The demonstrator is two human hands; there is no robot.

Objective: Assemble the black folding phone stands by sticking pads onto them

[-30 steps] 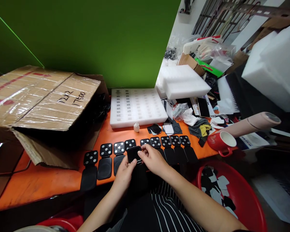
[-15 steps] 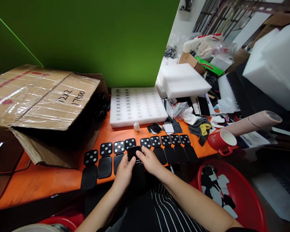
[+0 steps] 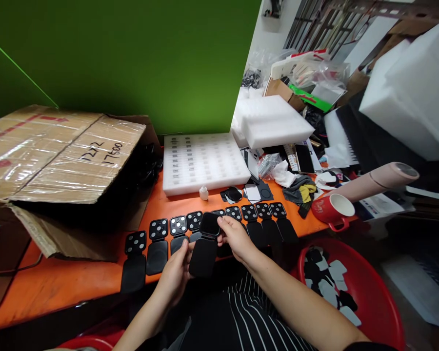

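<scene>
Between my two hands is a black hinged two-panel piece (image 3: 204, 256), opened out, its smaller framed panel uppermost and its flat panel hanging toward me. My left hand (image 3: 176, 268) grips the flat panel's left edge, thumb on top. My right hand (image 3: 234, 238) pinches the right side of the framed panel near the hinge. Behind it, a row of similar hinged pieces lies opened on the orange tabletop (image 3: 91, 273). Their upper panels carry several round silver discs, as on the leftmost piece (image 3: 135, 242). The held piece partly covers those in the row's middle.
A white foam tray (image 3: 208, 163) with small parts stands behind the row, a small white bottle (image 3: 204, 193) before it. An open cardboard box (image 3: 69, 156) is at left. At right are a red mug (image 3: 324, 209), a pink tumbler (image 3: 380, 183) and a red basin (image 3: 384, 312) with black and white pieces.
Both thumbs have come off the framed panel's face. The hinged piece is raised and tilted, its lower panel now in view; my left hand has shifted down to that panel, my right to the side.
</scene>
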